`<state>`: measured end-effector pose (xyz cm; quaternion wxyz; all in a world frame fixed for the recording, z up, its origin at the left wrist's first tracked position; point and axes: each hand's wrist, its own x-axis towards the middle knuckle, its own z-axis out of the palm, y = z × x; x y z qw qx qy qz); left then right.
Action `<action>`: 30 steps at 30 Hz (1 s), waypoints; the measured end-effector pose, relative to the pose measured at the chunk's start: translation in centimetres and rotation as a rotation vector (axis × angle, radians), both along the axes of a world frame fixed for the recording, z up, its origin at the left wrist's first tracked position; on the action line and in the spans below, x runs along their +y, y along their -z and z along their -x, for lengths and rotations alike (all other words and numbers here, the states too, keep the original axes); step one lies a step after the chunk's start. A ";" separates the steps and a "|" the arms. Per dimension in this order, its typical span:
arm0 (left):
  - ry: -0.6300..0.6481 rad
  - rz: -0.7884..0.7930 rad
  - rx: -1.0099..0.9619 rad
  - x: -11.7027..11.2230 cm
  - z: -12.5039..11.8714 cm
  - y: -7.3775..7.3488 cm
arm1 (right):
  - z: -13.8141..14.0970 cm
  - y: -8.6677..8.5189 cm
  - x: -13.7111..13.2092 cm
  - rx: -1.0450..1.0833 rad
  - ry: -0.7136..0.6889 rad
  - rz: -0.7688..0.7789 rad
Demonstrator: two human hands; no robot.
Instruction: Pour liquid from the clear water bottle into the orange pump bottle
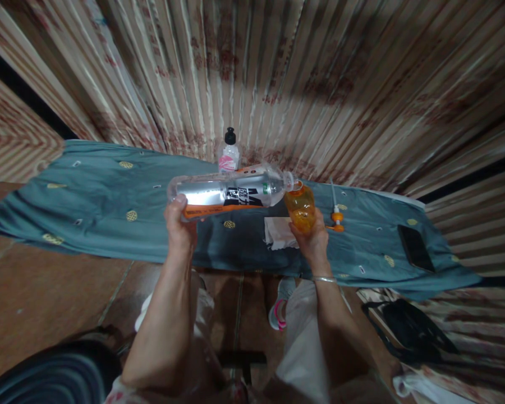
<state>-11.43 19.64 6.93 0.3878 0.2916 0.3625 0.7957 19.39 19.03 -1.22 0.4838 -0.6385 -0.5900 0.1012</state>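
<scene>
My left hand (180,221) is closed around the base end of a clear plastic drink bottle (239,191) with an orange, silver and black label. The bottle lies nearly level, its open neck pointing right. That neck meets the mouth of a small amber bottle (302,209), tilted toward it in the grip of my right hand (313,238). Whether liquid passes between the two cannot be made out. On the cloth right of my right hand lies an orange pump top (337,219) with a pale tube. A white cloth (280,233) lies beneath the amber bottle.
A clear bottle with a black cap (229,151) stands behind the drink bottle. A dark phone (416,248) lies at the right of the table's blue-green cloth (105,196). Pleated curtains (252,73) rise behind. A black bag (408,331) is at lower right, a round dark seat (50,373) lower left.
</scene>
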 end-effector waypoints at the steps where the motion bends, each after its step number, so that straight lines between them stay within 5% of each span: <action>1: 0.008 -0.001 0.001 0.0 0.0 0.0 | 0.0 0.0 0.0 -0.006 0.002 0.008; 30: 0.040 0.021 0.006 -0.2 0.2 -0.3 | 0.5 -1.0 -0.3 -0.017 0.017 0.039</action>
